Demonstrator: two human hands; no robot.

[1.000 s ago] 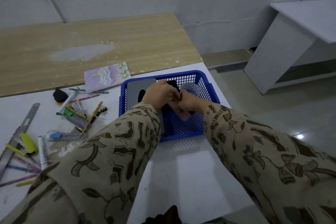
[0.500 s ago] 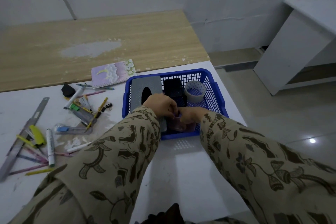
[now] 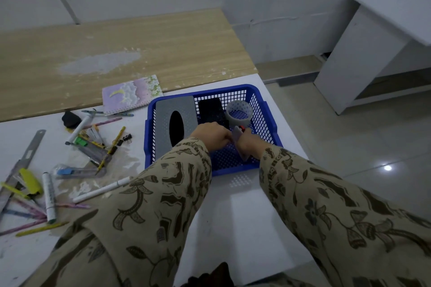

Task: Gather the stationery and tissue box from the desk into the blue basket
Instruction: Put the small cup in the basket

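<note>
**A:** White counter (image 3: 233, 216), wooden top beyond it. What worries you most?

**B:** The blue basket (image 3: 268, 121). Both hands are inside it, and the counter's edge runs just to the right of them. I think a dragging sleeve could shove it that way.

**A:** And its load?

**B:** The grey tissue box (image 3: 163, 123) fills the side left of the left hand (image 3: 211, 135), so little floor is free. The notebook (image 3: 131, 93), well to the left and beyond, may not lie flat. If it's forced in, it could lever things out.

**A:** The tape roll (image 3: 239, 113)?

**B:** It's just beyond the right hand (image 3: 248, 144), close enough for a knuckle to knock it.

**A:** What are the hands doing?

**B:** They're drawn close together, fingers curled, both pinching a pale flat piece (image 3: 238, 135) with a red tip. I can't tell what it is. If it has a blade, the fingertips are at risk.

**A:** And the smallest things?

**B:** The pens (image 3: 93, 144) and binder clips (image 3: 127, 138) lie far left of the hands. Thin ones might poke through the mesh, or roll off if they're swept up carelessly.
</note>
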